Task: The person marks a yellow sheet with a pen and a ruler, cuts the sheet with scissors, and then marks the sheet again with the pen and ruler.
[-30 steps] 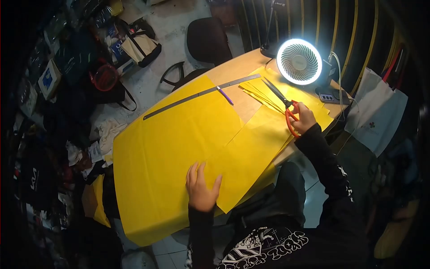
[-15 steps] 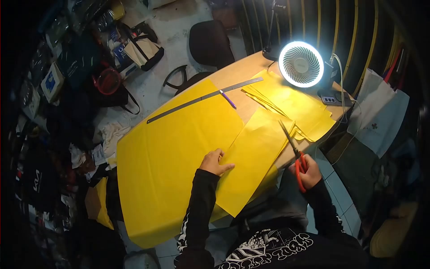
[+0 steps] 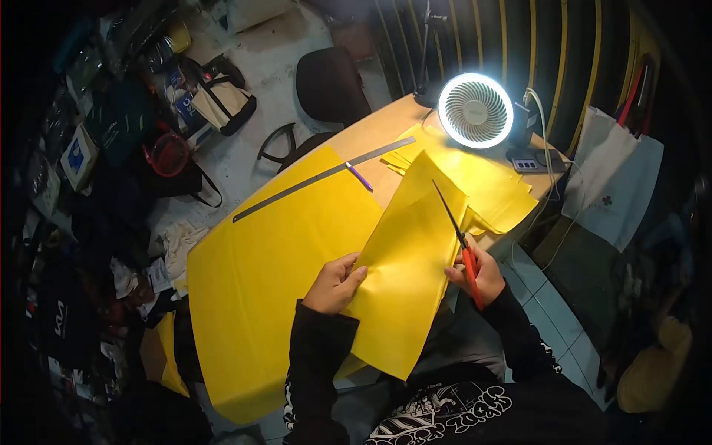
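My left hand [image 3: 335, 285] pinches the left edge of a cut yellow sheet [image 3: 404, 274], thumb on top. The sheet is lifted and bowed above the table. At its right edge, my right hand [image 3: 478, 276] grips orange-handled scissors [image 3: 470, 271], blades closed and pointing up and to the left over the sheet. Fingers of that hand also touch the sheet's edge. A larger yellow sheet [image 3: 274, 297] lies flat beneath and to the left, with a long metal ruler [image 3: 319, 178] and a purple pen [image 3: 360, 177] near its upper edge.
Behind the lifted piece, more yellow sheets [image 3: 500, 200] are stacked on the wooden table [image 3: 386, 122]. A lit ring-light fan [image 3: 475, 111] and a power strip [image 3: 535, 162] stand at the table's far right. A dark chair [image 3: 328, 83] is beyond; bags and clutter fill the left floor.
My left hand has taken hold of the cut sheet and raised it off the table. My right hand has moved left with the scissors to the sheet's edge. The camera view shifted slightly.
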`<action>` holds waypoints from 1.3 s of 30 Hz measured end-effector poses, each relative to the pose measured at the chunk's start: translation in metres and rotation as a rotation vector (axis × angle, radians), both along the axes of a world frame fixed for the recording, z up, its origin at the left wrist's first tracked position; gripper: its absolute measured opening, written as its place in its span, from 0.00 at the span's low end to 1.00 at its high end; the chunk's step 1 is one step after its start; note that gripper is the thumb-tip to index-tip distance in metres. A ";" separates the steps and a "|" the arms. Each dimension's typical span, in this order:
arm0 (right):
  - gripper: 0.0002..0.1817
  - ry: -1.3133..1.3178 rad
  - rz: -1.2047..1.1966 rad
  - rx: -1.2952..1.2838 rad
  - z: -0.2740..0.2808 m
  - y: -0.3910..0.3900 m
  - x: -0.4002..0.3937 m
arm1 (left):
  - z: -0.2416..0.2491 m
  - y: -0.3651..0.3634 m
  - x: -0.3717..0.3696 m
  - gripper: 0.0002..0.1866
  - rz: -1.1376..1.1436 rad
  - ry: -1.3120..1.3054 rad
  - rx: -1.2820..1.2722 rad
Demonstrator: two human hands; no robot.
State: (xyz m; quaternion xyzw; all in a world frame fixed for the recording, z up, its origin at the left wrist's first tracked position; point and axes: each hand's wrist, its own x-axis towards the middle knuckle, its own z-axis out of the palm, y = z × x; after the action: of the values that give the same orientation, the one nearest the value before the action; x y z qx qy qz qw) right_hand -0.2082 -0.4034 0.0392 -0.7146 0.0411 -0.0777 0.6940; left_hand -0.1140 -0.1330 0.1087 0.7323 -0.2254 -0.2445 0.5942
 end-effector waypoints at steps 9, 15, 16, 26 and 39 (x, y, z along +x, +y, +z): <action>0.21 -0.152 0.020 0.027 0.031 -0.003 0.005 | 0.011 -0.018 0.004 0.13 0.259 -0.029 -0.234; 0.18 -0.186 -0.225 0.109 0.039 -0.031 -0.027 | -0.082 -0.102 0.086 0.09 0.381 -0.118 -0.387; 0.17 -0.192 -0.247 0.095 0.039 -0.036 -0.035 | -0.098 -0.123 0.096 0.09 0.437 -0.109 -0.439; 0.14 -0.089 -0.537 0.051 -0.009 -0.084 -0.106 | -0.109 -0.256 0.092 0.14 0.717 -0.189 -0.046; 0.12 -0.152 -0.445 -0.059 -0.005 -0.071 -0.095 | -0.087 -0.226 0.102 0.29 0.536 -0.554 0.427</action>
State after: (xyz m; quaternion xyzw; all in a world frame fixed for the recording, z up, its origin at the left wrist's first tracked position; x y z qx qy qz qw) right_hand -0.3036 -0.4748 0.0345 -0.7000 0.1427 -0.2835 0.6397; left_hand -0.0117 -0.3587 0.0222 0.9092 -0.1228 0.0825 0.3893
